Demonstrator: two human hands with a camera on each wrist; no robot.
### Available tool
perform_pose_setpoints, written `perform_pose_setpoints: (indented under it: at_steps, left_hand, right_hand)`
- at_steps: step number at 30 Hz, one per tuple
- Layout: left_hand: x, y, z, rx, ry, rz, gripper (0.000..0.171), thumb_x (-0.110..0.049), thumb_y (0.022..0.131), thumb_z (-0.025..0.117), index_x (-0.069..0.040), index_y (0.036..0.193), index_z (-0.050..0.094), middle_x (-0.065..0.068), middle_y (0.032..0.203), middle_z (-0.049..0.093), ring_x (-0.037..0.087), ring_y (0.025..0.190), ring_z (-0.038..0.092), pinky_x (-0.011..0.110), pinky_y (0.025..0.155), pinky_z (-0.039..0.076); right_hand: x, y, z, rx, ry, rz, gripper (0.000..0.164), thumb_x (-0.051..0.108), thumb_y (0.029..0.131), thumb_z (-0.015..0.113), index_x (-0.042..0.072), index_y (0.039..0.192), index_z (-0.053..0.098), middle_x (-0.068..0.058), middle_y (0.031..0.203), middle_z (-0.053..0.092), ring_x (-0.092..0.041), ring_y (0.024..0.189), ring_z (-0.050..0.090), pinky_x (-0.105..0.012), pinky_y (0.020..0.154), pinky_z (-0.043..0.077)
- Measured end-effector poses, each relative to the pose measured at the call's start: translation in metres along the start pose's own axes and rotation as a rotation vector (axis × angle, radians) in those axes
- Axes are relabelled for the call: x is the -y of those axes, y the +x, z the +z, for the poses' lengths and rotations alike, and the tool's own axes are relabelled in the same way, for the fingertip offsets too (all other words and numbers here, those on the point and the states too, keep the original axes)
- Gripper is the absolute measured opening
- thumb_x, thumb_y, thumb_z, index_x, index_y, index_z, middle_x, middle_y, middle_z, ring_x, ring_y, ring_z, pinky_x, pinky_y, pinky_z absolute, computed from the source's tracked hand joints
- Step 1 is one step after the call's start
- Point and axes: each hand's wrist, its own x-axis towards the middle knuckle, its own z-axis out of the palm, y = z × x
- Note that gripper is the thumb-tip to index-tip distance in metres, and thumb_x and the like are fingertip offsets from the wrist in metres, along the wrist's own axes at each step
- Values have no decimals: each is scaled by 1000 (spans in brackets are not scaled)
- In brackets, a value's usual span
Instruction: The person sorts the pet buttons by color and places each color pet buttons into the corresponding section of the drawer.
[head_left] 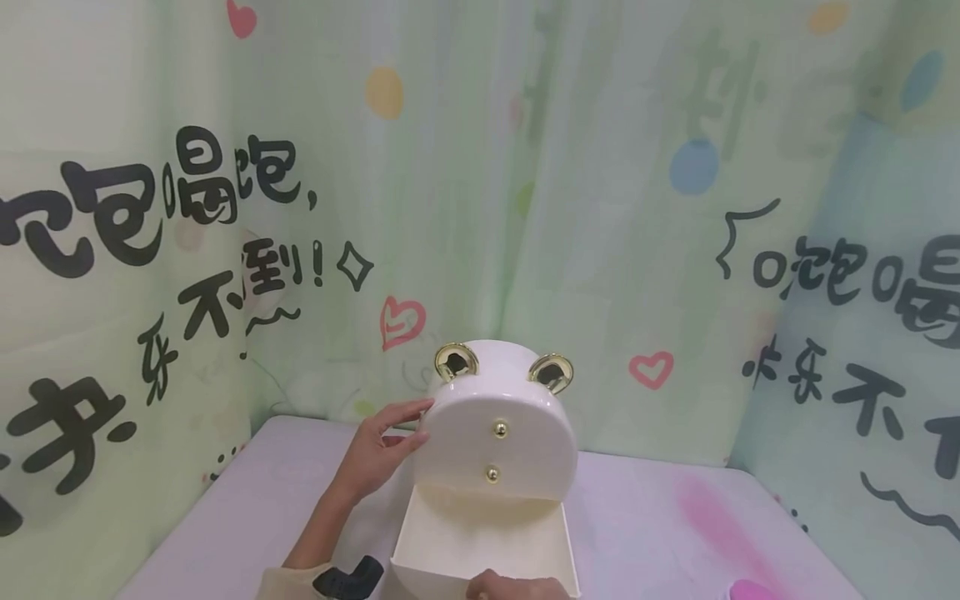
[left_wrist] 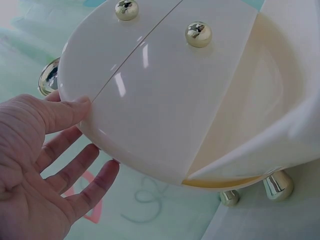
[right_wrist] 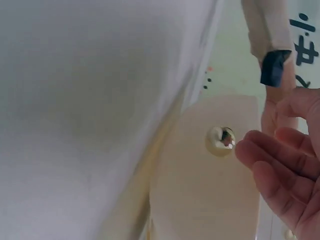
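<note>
White and glossy, so that's the box we're all looking at: it stands on the pale table, rounded on top, with two gold ears up there. We count two gold knobs on its front, with a seam running between them, and a cream drawer sticking out low on the near side of the box. From the left wrist view we also get a couple of shiny gold feet under it.

Our left hand is at the left side of the box, fingers spread wide and pretty straight, thumb resting on the front edge. Our right hand is at the front end of that drawer, just beside the drawer knob; fingers loosely bent, not wrapped round anything, and honestly we can't tell if the tips touch the knob.

Other stuff: dark strap and beige sleeve on the left arm, nearer than the box. Pink smear right of the box, plus some pink thing cut off nearer us. Behind the box hangs a pale green curtain printed with hearts and dots.
</note>
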Motion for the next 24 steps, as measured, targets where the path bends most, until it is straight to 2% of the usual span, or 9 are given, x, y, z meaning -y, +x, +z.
perform_pose_setpoints:
  at_steps: [2, 3, 5, 8, 9, 12, 15, 19, 24]
  left_hand:
    - [-1, 0, 0, -3, 1, -1, 45, -16, 85, 73, -18, 129, 62, 4, 130, 59, 28, 114, 58, 32, 81, 55]
    - [-6, -1, 0, -5, 7, -5, 45, -14, 86, 72, -16, 129, 62, 6, 130, 59, 29, 114, 58, 34, 81, 55]
    - [-17, -2, 0, -10, 20, -13, 44, -10, 86, 71, -12, 128, 62, 9, 129, 59, 31, 113, 59, 38, 82, 55]
    - [-21, -3, 2, -20, 28, -20, 44, -4, 85, 70, -8, 128, 61, 11, 129, 59, 33, 113, 58, 42, 82, 55]
    - [-22, -3, 2, -18, 35, -20, 44, -4, 85, 70, -8, 128, 61, 11, 129, 59, 33, 113, 58, 41, 81, 55]
    - [-9, 0, 2, -17, 19, -16, 45, -10, 85, 72, -14, 129, 62, 7, 130, 59, 30, 114, 58, 36, 81, 56]
    - [-6, 0, 1, -12, 0, -8, 45, -14, 85, 73, -16, 129, 62, 5, 130, 59, 28, 114, 58, 33, 80, 55]
    - [-6, 0, 1, -6, -5, 3, 45, -16, 85, 73, -16, 129, 62, 5, 130, 59, 28, 114, 58, 30, 80, 55]
    - [-5, 0, 1, -2, 5, 0, 44, -15, 85, 73, -17, 128, 62, 5, 130, 59, 28, 114, 58, 27, 80, 54]
  right_hand:
    - [-1, 1, -7, 13, 40, 27, 19, 41, 82, 72, 28, 92, 63, 25, 68, 61, 16, 56, 44, -6, 50, 36]
    - [-3, 2, -11, 7, 70, 21, 19, 36, 83, 73, 26, 95, 62, 24, 69, 61, 16, 58, 46, -6, 52, 37]
    - [-3, 2, -13, -43, 115, 55, 19, 31, 83, 73, 24, 95, 60, 24, 67, 59, 16, 58, 46, -7, 52, 38]
    - [-6, 0, -10, -249, 115, 8, 19, 27, 81, 76, 26, 91, 60, 26, 63, 58, 19, 55, 43, -4, 49, 35]
    - [-8, 0, -9, -293, 115, -4, 22, 24, 79, 78, 26, 90, 60, 26, 62, 58, 20, 54, 42, -4, 48, 35]
    - [-15, 0, -9, -421, 89, -53, 31, 16, 71, 83, 27, 87, 60, 27, 61, 57, 21, 52, 41, -3, 47, 35]
    - [-22, -2, -14, -455, 99, -60, 34, 11, 68, 83, 27, 87, 60, 28, 61, 57, 19, 54, 45, -5, 46, 36]
    - [-32, -7, -21, -476, 109, -26, 35, 7, 68, 82, 26, 88, 60, 28, 61, 57, 18, 54, 46, -7, 44, 37]
    - [-47, -12, -31, -527, 56, -46, 36, 3, 67, 81, 24, 88, 60, 26, 62, 56, 16, 53, 45, -7, 45, 38]
